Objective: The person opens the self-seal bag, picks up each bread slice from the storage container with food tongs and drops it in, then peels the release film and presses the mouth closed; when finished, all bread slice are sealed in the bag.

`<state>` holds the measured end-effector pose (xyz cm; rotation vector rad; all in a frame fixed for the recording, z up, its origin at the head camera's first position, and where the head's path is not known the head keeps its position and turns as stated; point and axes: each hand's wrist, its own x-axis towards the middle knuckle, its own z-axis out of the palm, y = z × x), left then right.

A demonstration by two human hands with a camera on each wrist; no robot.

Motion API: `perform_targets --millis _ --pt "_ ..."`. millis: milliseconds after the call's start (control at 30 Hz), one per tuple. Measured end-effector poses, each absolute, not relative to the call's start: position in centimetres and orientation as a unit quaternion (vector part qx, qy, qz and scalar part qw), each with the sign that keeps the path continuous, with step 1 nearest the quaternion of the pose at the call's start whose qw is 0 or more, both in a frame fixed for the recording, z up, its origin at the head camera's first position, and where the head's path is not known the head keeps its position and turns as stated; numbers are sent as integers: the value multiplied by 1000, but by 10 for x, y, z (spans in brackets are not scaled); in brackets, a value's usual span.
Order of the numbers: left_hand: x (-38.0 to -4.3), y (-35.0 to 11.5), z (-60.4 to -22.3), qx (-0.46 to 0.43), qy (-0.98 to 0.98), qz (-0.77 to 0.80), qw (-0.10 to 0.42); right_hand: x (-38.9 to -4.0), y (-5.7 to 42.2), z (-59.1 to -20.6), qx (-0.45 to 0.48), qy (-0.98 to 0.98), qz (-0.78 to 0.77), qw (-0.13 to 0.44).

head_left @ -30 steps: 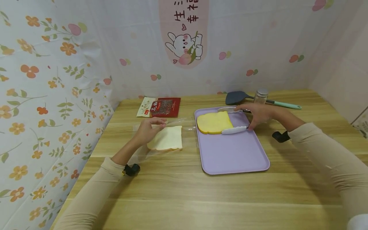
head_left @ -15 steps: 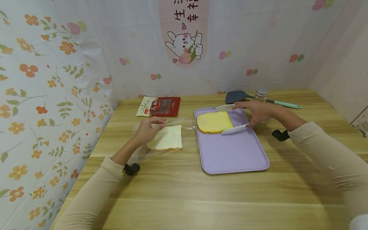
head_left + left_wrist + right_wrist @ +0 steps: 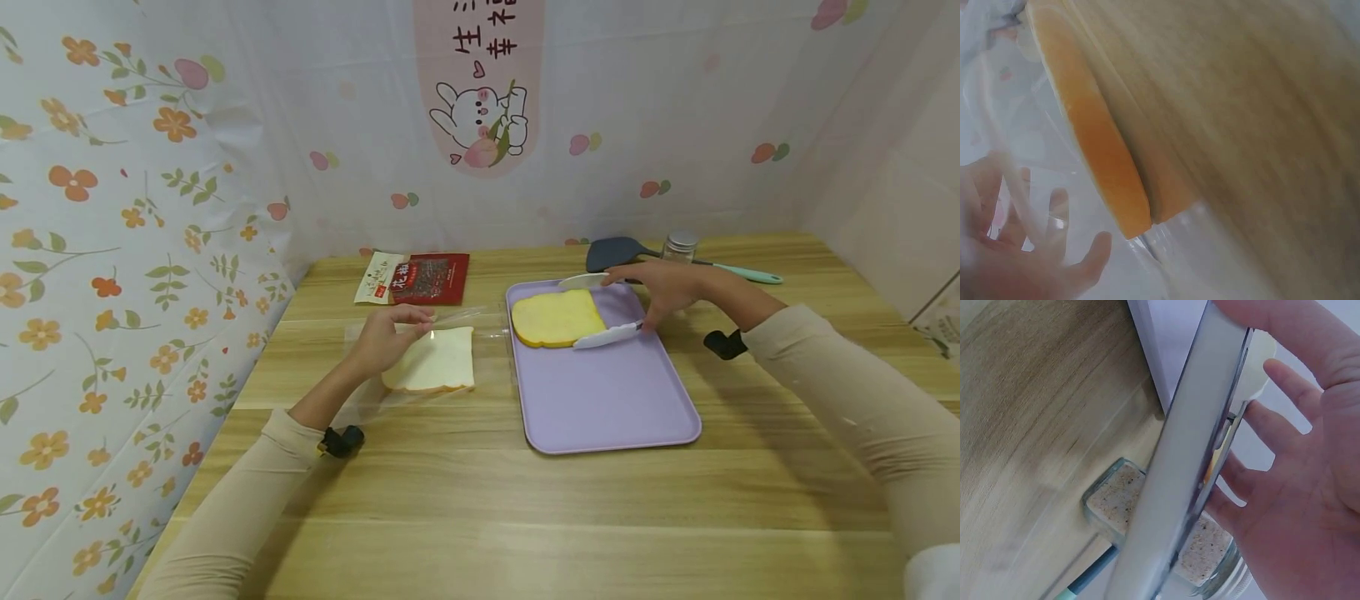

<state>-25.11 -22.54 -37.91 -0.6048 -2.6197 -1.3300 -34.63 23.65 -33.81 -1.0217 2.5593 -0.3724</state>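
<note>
In the head view my left hand [image 3: 386, 340] pinches the upper film of a clear plastic bag [image 3: 491, 333] that lies on the table. Inside the bag is a white slice of bread [image 3: 437, 358]; its brown crust [image 3: 1100, 144] shows in the left wrist view through the plastic. My right hand [image 3: 663, 292] holds tongs [image 3: 611, 335] with white tips, their arms spread. A yellow slice of bread [image 3: 557, 318] lies on the lilac tray [image 3: 607, 417], between the tong tips. From the right wrist, one tong arm [image 3: 1179, 450] runs close past the palm.
Behind the right hand stands a glass jar [image 3: 680, 245] with a metal lid and speckled seasoning inside. A spatula [image 3: 618, 253] with a green handle lies along the back. A red and white spice packet [image 3: 416, 279] lies at back left, near the patterned cloth wall [image 3: 337, 192].
The tong arms have spread wider around the yellow slice, the far tip shifting back and left. My left hand and the bag have stayed in place.
</note>
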Motion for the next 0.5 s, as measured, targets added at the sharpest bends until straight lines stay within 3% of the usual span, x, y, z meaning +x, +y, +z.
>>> perform_targets --millis 500 --pt "-249 -224 -377 -205 -871 -441 72 -346 230 -335 -332 917 -96 199"
